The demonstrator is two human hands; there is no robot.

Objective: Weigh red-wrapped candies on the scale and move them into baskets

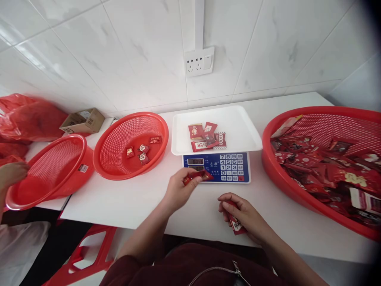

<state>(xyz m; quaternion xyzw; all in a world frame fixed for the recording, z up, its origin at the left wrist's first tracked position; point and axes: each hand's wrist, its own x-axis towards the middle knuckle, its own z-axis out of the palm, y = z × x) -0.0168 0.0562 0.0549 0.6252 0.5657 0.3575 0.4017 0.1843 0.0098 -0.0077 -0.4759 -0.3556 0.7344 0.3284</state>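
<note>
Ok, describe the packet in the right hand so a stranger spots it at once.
Find the blue-panelled scale on the white table. Below it in view, near the table's front edge, the right hand grips the red packet. Unlike the packet in the left hand, which overlaps the scale in view, this one shows dark lettering on white.

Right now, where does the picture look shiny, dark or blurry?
In the head view, pale glare streaks the wall at upper left; also in the head view, blurry darkness covers the right-hand corners, the other person's hand looks soft, and the left hand and right hand look fairly sharp.
</note>
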